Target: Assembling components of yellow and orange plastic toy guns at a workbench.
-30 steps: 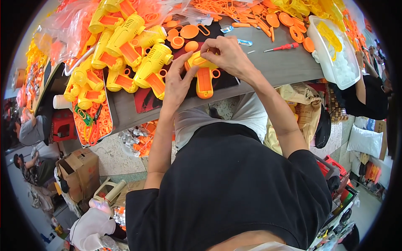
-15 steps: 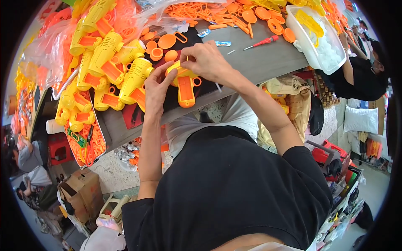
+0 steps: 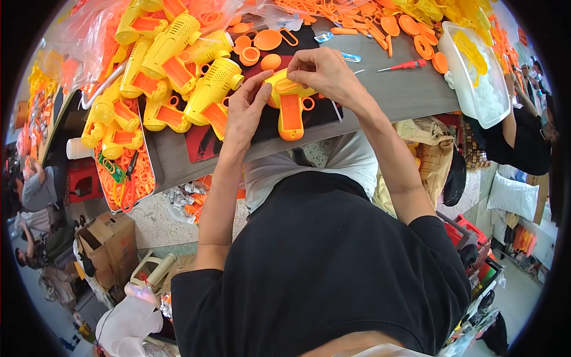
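A pistol-shaped plastic toy (image 3: 291,113), yellow on top with an orange handle panel, stands at the table's near edge, its handle toward me. My left hand (image 3: 247,109) closes thumb and forefinger against the toy's left end. Over the top, my right hand (image 3: 328,76) is in a pinch, the fingertips close to the yellow barrel. Whatever lies between those right fingertips is hidden. Just beyond the toy is a round orange part (image 3: 270,62), with an orange ring-shaped cup (image 3: 250,56) beside it.
Similar yellow toy bodies (image 3: 208,89) pile up at left, above a tray of small orange parts (image 3: 143,178) with scissors. A red screwdriver (image 3: 404,65) lies at right, near a white bin (image 3: 491,107). Orange discs (image 3: 409,25) are scattered at the back. A co-worker's arm (image 3: 510,119) shows far right.
The whole view has shifted, so the table and its things appear further right and higher. Both hands stay at the same toy, the right fingertips still pinched over its top.
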A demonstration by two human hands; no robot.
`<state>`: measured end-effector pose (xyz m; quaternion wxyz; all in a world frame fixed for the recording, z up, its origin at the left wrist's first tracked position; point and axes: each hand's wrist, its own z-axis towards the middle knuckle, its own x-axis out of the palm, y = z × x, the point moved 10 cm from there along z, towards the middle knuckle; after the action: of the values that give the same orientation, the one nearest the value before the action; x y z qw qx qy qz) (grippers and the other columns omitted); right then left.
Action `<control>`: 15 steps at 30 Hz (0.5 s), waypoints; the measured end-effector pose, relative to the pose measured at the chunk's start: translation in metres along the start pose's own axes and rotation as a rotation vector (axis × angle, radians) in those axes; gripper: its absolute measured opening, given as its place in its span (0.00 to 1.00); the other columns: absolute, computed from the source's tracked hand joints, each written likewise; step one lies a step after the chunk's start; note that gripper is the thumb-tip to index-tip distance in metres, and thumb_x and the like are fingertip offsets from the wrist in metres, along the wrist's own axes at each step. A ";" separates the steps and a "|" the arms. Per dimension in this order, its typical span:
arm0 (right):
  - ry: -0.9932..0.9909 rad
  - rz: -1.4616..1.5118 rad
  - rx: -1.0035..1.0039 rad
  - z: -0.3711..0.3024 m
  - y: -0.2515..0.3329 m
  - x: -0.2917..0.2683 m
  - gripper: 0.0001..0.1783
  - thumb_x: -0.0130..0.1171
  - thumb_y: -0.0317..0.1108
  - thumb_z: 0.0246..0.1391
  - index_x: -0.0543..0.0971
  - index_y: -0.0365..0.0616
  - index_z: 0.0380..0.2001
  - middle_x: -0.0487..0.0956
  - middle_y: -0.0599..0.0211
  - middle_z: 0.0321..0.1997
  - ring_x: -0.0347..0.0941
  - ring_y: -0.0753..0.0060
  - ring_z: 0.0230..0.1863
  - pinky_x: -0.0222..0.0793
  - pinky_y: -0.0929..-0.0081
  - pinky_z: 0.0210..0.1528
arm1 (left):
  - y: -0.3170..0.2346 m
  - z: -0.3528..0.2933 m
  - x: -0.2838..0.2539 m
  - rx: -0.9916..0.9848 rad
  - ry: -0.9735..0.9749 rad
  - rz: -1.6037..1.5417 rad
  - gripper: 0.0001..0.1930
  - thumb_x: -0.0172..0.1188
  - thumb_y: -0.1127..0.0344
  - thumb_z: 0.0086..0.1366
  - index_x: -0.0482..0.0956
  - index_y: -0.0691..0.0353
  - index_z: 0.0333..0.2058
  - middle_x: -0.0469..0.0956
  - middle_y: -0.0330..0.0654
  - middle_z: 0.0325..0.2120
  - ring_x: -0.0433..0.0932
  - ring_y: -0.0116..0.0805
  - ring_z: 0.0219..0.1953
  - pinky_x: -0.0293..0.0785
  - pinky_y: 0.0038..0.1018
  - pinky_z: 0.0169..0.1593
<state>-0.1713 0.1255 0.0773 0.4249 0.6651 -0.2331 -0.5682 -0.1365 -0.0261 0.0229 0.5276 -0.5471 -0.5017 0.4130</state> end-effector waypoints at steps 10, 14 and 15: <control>0.056 0.006 0.019 0.003 -0.001 0.005 0.09 0.61 0.32 0.53 0.81 0.35 0.31 0.78 0.68 0.21 0.73 0.83 0.23 0.68 0.79 0.26 | 0.007 -0.002 0.000 -0.001 -0.033 -0.010 0.18 0.56 0.64 0.71 0.75 0.66 0.56 0.78 0.35 0.42 0.73 0.20 0.44 0.69 0.18 0.49; -0.022 -0.168 0.001 -0.003 0.006 -0.002 0.08 0.62 0.33 0.52 0.81 0.39 0.31 0.77 0.66 0.20 0.73 0.77 0.24 0.68 0.73 0.34 | 0.006 -0.002 0.003 -0.001 -0.074 -0.016 0.19 0.60 0.66 0.69 0.75 0.67 0.55 0.77 0.34 0.39 0.72 0.19 0.41 0.69 0.17 0.46; -0.030 -0.172 0.009 -0.005 0.004 0.001 0.08 0.62 0.33 0.52 0.81 0.39 0.31 0.77 0.66 0.20 0.73 0.77 0.24 0.68 0.73 0.34 | 0.007 -0.001 0.004 -0.021 -0.089 0.031 0.19 0.62 0.67 0.68 0.75 0.67 0.55 0.77 0.34 0.38 0.72 0.19 0.40 0.69 0.16 0.45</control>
<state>-0.1661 0.1241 0.0798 0.3680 0.6759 -0.1841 -0.6114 -0.1337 -0.0219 0.0159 0.4925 -0.5414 -0.5203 0.4400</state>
